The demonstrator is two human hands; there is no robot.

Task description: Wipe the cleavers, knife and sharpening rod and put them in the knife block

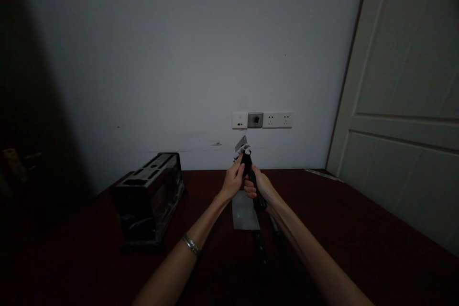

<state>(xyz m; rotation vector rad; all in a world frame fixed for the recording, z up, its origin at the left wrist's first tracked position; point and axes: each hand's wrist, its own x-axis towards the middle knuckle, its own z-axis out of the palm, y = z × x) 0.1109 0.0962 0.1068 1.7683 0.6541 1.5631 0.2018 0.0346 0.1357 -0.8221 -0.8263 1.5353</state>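
Both my hands are raised over the dark red table (358, 220), holding one black-handled tool (247, 160) upright between them. My right hand (260, 186) is wrapped round its lower black handle. My left hand (234, 179) pinches the upper part, where a small silvery blade or cloth shows at the top. Below the hands a cleaver (245, 213) with a broad pale blade and black handle lies flat on the table. A second dark-handled knife (274, 224) lies beside it, partly hidden by my right forearm.
A dark knife block (150, 191) with slots on top stands at the left of the table. Wall sockets and a switch (263, 120) sit above the table's back edge. A pale door (409, 105) fills the right. The left side is in deep shadow.
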